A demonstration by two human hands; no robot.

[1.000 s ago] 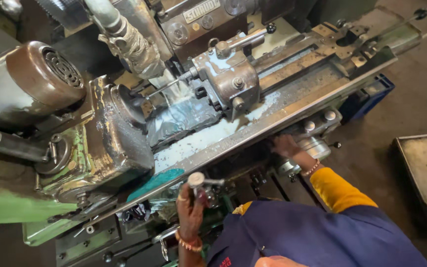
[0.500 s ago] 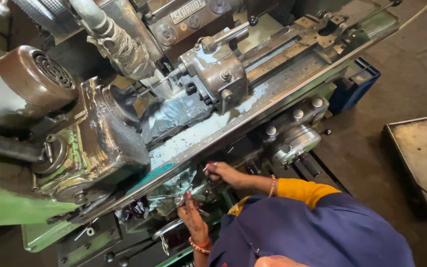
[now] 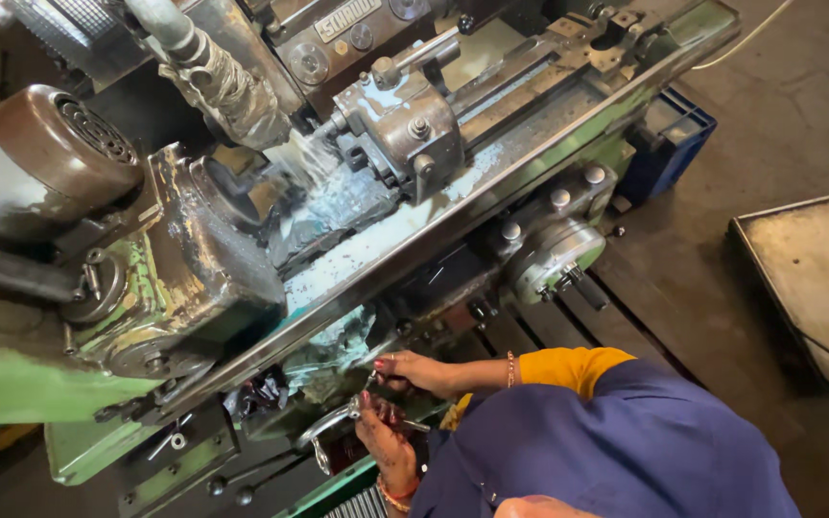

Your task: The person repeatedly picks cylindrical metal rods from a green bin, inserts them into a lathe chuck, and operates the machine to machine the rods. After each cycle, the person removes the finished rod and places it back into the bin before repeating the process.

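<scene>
Both your hands work low at the front of the lathe.

Head view: your left hand (image 3: 388,443) curls its fingers shut around the curved metal lever (image 3: 330,428), which juts out to that hand's left. Your right hand (image 3: 414,369) sits just above it, fingers drawn together at a small metal part (image 3: 373,378); you cannot tell whether they actually pinch it. Beyond both hands, coolant (image 3: 311,153) pours over the tool post (image 3: 405,125). Up to the right of your right hand stands the round dial (image 3: 554,257).
</scene>
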